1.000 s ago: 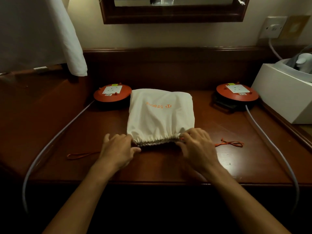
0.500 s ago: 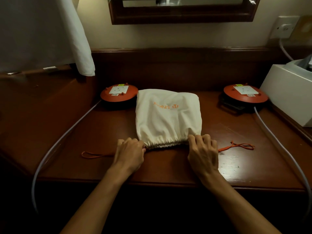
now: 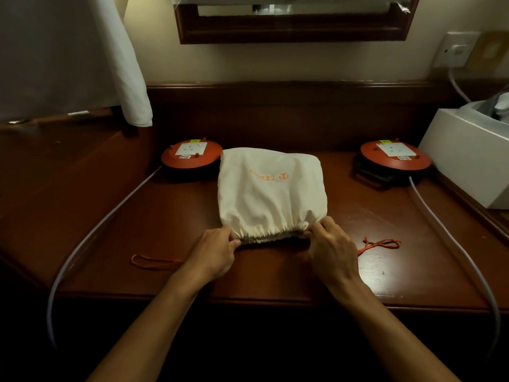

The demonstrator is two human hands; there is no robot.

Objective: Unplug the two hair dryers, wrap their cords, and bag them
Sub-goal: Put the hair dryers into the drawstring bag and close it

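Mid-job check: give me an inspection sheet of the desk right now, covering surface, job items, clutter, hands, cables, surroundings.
Surface: dark wooden desk, glare patch at right.
Job's things: cream drawstring bag lies centred, gathered mouth toward the person; orange drawstring trails out both sides. Hair dryers: nothing seen.
Clutter: two orange cord reels, left reel and right reel; white box far right.
Hands: left hand and right hand pinch the bag's mouth corners.
Cables: pale cable from each reel runs off the front edge.
Surroundings: wall socket, mirror frame, white cloth.
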